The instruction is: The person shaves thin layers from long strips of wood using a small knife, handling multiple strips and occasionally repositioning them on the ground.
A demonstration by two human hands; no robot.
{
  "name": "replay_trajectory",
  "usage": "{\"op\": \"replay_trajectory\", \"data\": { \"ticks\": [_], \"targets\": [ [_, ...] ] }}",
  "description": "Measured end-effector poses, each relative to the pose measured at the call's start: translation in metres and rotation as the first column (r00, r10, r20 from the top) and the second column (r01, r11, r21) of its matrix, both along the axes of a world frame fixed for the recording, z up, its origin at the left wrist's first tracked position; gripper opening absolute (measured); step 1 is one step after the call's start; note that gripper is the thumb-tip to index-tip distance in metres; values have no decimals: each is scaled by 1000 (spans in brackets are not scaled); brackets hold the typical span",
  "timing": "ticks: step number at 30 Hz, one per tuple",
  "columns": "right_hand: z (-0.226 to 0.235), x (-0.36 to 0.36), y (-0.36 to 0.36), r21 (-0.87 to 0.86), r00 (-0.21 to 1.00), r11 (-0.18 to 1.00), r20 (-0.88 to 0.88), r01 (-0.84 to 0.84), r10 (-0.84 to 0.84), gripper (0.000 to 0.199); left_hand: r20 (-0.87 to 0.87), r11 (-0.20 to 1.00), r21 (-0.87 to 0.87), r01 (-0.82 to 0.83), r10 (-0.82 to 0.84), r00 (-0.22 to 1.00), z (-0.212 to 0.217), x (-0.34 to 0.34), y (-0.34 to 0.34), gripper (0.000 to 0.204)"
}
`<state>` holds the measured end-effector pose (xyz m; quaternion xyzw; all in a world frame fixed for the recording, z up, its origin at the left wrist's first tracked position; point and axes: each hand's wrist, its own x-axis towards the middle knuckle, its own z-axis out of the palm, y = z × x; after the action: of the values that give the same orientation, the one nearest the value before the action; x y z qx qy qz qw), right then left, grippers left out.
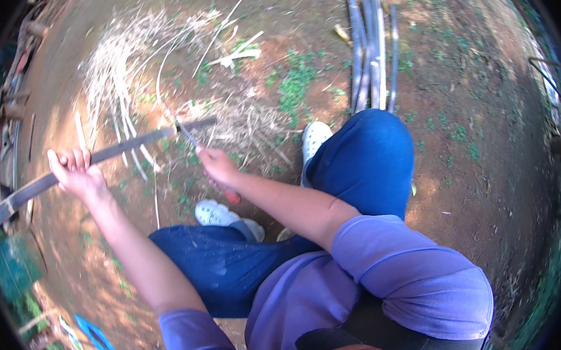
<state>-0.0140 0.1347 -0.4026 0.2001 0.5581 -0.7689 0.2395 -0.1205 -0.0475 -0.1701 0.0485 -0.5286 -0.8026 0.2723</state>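
My left hand (75,173) grips a long, flat bamboo strip (129,144) that runs from the far left edge across to the middle of the view. My right hand (216,168) is closed around a knife with a red handle (231,196). Its thin blade (185,133) points up and meets the strip near its right end. I sit with both knees bent in blue trousers, white shoes (215,213) on the bare reddish ground.
A heap of pale bamboo shavings and thin slivers (130,55) lies beyond the strip. A bundle of cut bamboo poles (370,48) rests at the upper right. A blue flat object (100,340) lies at lower left, with clutter along the left rim.
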Motion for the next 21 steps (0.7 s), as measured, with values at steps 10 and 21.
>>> {"op": "replay_trajectory", "data": {
  "ticks": [10, 21],
  "targets": [
    [25, 10, -4, 101, 987, 993, -142, -61, 75, 43, -32, 969, -85, 232, -235, 972, -18, 2, -6, 37],
    [-88, 19, 81, 458, 932, 832, 316, -314, 177, 45, -47, 892, -156, 424, -436, 899, -19, 5, 0, 35]
  ]
}}
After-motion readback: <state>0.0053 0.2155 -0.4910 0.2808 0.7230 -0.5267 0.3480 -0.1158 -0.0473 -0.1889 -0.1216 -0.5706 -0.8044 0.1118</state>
